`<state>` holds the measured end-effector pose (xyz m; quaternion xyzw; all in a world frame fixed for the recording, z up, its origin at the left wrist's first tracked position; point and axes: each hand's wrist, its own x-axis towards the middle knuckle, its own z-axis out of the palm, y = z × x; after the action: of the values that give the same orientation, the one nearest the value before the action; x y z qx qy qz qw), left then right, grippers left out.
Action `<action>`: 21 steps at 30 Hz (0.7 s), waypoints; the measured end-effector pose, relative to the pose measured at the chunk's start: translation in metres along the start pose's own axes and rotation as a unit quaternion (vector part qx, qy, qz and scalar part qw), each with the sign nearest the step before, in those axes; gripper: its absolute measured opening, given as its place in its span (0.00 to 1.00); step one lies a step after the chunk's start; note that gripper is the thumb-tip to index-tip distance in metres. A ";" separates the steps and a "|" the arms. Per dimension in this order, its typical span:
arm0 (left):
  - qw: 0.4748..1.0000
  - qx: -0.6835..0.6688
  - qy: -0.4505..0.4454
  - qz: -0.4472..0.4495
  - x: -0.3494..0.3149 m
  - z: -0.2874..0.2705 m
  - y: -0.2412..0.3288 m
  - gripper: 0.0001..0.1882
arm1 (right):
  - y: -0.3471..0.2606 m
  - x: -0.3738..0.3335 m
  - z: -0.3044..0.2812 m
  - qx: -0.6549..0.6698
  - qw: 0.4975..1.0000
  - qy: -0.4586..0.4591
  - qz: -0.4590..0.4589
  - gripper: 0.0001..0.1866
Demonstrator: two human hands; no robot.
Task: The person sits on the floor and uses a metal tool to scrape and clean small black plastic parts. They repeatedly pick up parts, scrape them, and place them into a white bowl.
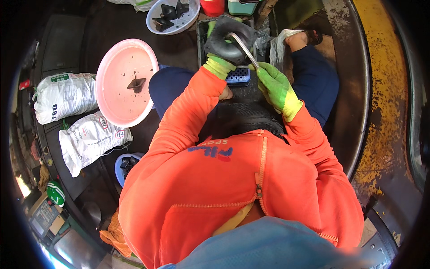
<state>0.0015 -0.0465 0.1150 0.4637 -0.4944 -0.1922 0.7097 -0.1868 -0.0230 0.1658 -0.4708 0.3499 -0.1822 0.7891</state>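
A black, roughly square moulded piece (218, 42) with a round raised middle is held up in front of me. My left hand (220, 62), in a green glove, is closed on it from behind and below. Most of those fingers are hidden by the piece; a green fingertip shows at its far left edge. In my right hand (277, 85), also gloved in green, is a slim silver metal tool (244, 46). Its bent tip reaches the middle of the black piece. Right below the piece sits a blue perforated basket (238, 76).
A pink basin (103, 85) at the left holds one small black part (137, 84). Farther off, a pale basin (193, 20) holds several black parts. White sacks (67, 96) lie at the far left. A worn yellow metal edge (380, 89) runs down the right.
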 end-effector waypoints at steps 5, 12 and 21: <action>0.983 -0.056 -0.171 0.030 0.016 -0.008 0.007 0.04 | -0.010 -0.006 -0.011 -0.251 0.963 0.071 -0.072 0.17; 0.995 0.065 -0.013 0.069 0.002 -0.010 0.006 0.09 | -0.019 -0.025 -0.006 -0.359 0.906 0.086 -0.208 0.17; 0.973 0.198 -0.033 0.116 -0.005 -0.011 0.000 0.10 | -0.012 -0.011 0.010 -0.383 0.904 0.075 -0.172 0.19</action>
<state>0.0096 -0.0381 0.1115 0.5280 -0.5963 -0.0224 0.6043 -0.1869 -0.0159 0.1839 -0.7746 0.3648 -0.2020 0.4755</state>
